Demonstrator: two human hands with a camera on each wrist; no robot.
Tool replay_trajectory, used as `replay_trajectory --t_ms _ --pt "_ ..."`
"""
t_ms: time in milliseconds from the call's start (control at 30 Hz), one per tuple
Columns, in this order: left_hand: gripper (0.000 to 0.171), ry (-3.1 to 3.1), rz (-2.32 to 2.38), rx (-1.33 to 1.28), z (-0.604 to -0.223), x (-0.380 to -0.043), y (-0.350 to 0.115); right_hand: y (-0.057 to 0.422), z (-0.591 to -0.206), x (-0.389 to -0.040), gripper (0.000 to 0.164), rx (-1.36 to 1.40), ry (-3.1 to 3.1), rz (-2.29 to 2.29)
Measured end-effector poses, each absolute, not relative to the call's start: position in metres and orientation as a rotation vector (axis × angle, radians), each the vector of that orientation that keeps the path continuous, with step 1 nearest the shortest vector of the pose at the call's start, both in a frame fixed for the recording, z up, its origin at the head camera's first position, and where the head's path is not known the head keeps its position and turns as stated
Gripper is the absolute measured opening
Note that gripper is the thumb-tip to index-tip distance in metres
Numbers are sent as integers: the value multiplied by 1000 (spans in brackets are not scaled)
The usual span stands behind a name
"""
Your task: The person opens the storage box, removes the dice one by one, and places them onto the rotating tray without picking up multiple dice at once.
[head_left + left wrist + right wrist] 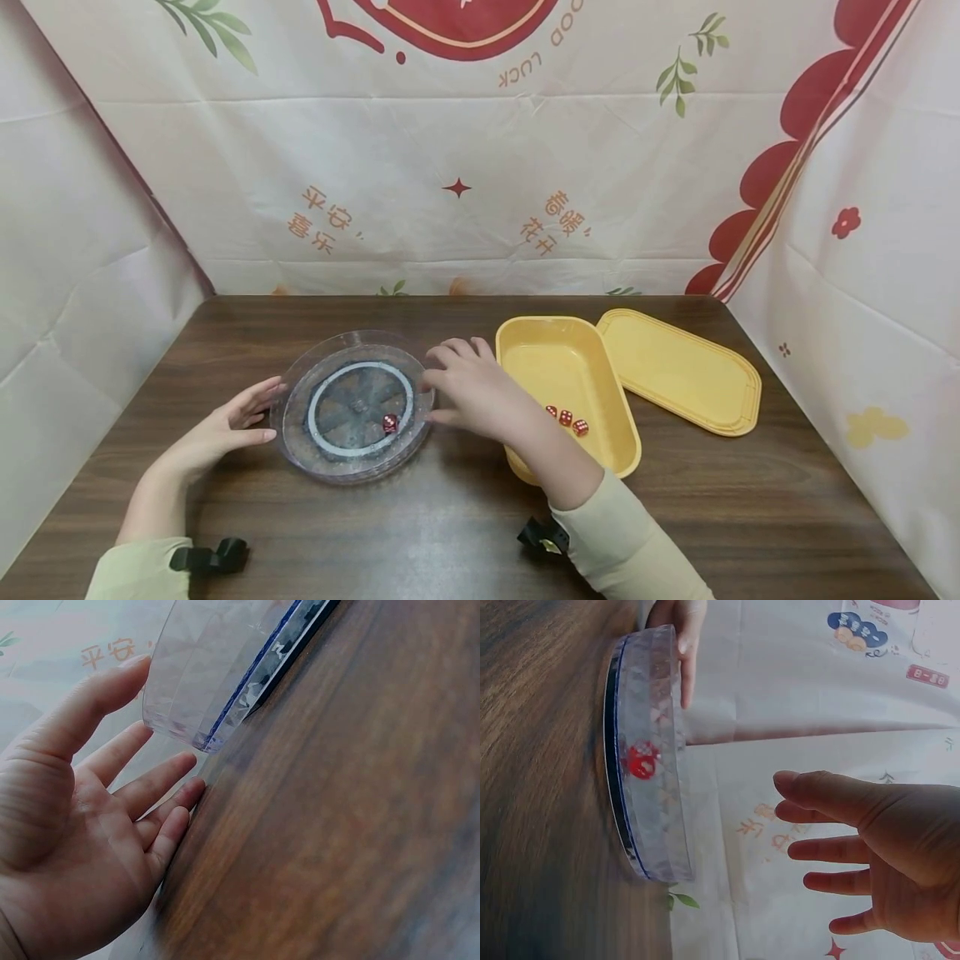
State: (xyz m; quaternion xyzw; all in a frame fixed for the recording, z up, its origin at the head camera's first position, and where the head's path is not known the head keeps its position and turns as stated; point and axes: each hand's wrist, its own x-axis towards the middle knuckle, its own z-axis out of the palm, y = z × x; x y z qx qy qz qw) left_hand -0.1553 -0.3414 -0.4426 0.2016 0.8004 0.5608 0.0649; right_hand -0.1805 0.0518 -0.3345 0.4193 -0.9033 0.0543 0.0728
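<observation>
A clear round plastic dish (302, 446) with a pale ring on its bottom stands on the table. Inside it, toward the right, lies one red die (390, 423), which shows through the wall in the right wrist view. My left hand (225, 429) is at the dish's left side, fingers spread loosely, the fingertips close to the wall; contact is unclear. At the right side, my right hand (474, 390) hovers beside the rim with relaxed fingers, apart from the dish in the right wrist view and holding nothing.
Right of the dish stands a yellow box (632, 442) with red dice (566, 417) in it, partly hidden behind my right forearm. Its yellow lid (678, 371) lies to the right, an end against the box. Printed white cloth (457, 225) hangs around the brown table (427, 533).
</observation>
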Motion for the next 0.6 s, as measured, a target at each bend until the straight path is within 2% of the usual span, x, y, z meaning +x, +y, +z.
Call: replay_trajectory --t_ms 600 --pt "71 2413 1698 581 -444 -156 -343 89 -332 -172 29 1244 -2631 230"
